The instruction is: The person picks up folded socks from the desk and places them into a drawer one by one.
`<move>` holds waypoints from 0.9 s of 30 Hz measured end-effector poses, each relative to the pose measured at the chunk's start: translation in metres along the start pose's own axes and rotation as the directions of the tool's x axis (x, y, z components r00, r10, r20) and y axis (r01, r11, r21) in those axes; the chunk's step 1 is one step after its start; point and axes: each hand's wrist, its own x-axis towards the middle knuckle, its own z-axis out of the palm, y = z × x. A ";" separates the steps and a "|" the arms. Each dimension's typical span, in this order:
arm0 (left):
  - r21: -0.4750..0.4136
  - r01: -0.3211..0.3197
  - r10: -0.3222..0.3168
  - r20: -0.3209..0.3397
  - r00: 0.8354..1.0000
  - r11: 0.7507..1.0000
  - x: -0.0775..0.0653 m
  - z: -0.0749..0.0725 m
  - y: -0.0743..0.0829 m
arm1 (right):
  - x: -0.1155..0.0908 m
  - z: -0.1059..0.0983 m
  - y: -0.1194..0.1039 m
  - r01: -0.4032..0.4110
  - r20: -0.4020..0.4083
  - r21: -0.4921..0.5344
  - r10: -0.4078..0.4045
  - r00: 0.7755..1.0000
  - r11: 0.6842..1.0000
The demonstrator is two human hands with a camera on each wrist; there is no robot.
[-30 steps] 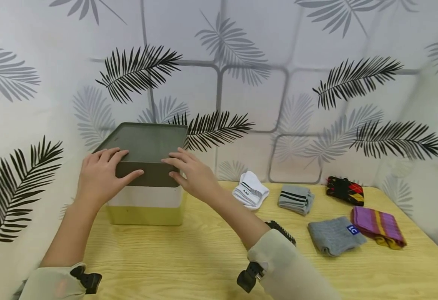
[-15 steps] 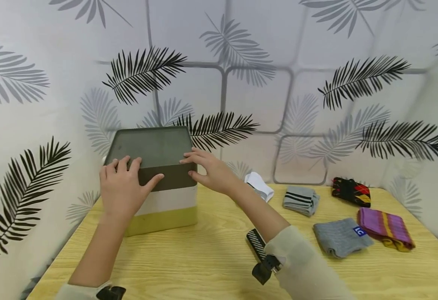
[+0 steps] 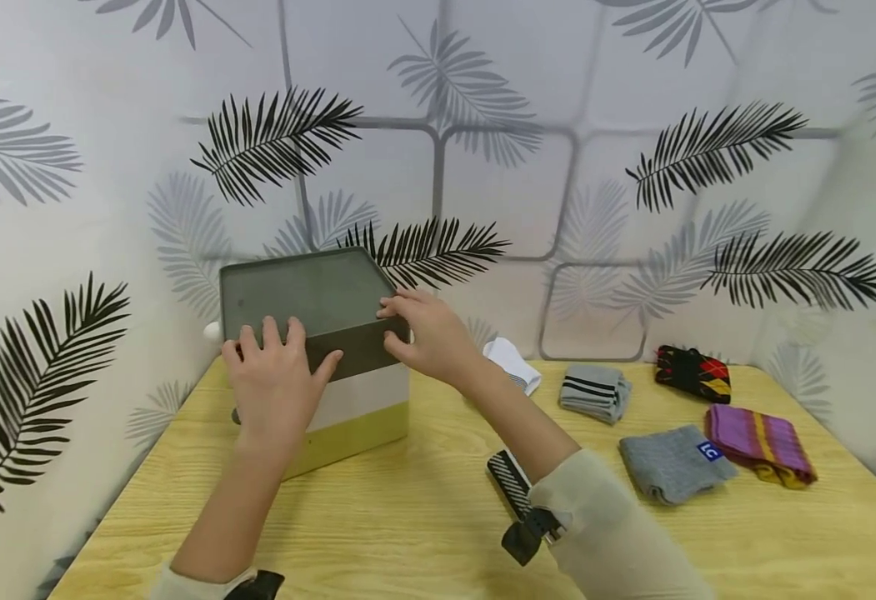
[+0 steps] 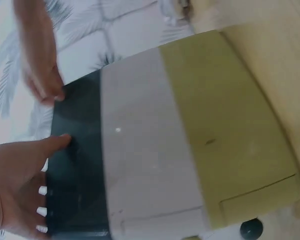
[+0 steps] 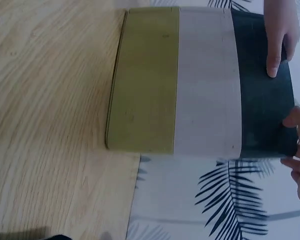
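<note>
A three-tier drawer box (image 3: 358,396) stands on the table, dark grey-green on top, white in the middle and yellow-green below. At the near left corner of the top tier, my left hand (image 3: 272,392) grips the edge, fingers over the rim and thumb on the near face. Further along that edge my right hand (image 3: 433,337) holds the right corner in a similar way. A white knob (image 3: 212,332) sticks out on the box's left side; a dark knob (image 4: 251,228) shows in the left wrist view. The drawer fronts are mostly hidden.
Folded socks lie on the right of the table (image 3: 422,533): white (image 3: 513,362), striped grey (image 3: 595,392), argyle (image 3: 693,373), purple-yellow (image 3: 760,442) and plain grey (image 3: 678,465). A black-and-white striped sock (image 3: 510,483) is partly behind my right forearm. A leaf-patterned curtain (image 3: 498,192) hangs behind.
The box has turned counterclockwise as seen from above, its left end coming nearer and its right end going back. Both hands moved right with it, and the white knob came into view.
</note>
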 end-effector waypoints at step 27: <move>-0.500 -0.126 0.135 -0.019 0.991 0.857 -0.007 -0.002 -0.044 | 0.000 0.027 -0.032 0.090 -0.085 0.038 -0.087 0.993 0.995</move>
